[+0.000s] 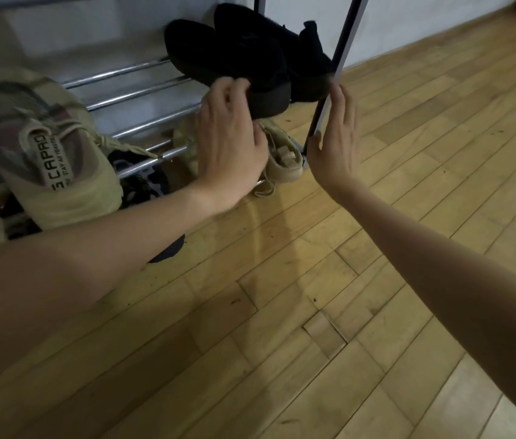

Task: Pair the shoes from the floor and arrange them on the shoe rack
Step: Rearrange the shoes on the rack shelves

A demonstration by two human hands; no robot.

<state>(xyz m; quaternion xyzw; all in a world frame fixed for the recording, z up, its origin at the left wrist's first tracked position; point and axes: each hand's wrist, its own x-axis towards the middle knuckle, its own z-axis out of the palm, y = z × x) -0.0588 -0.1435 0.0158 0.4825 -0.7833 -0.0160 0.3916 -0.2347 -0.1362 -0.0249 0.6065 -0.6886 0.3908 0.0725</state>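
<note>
On the shoe rack (142, 99), which fills the upper left of my view with its chrome rails, I am settling a pair of black shoes (237, 58) onto the right end of a shelf, hard against the rack's dark right post (329, 90). This looks to me like the placing step for that pair: both black shoes lie side by side on the rails, the nearer one with its heel hanging a little over the front rail.

At the rack's left end sits a big olive sneaker (50, 150) with lettering on its heel tab. Below the black pair, on the rack's bottom level or the floor, I cannot tell which, rests a smaller tan sneaker (282, 150).

My left hand (231, 147) has its fingertips curled on the heel of the nearer black shoe, a light touch, not a full grip. My right hand (336, 141) is flat and open, holding nothing, just beside the post.

Next I would nudge that heel back so the pair sits square, then let go and look for the tan sneaker's mate.
</note>
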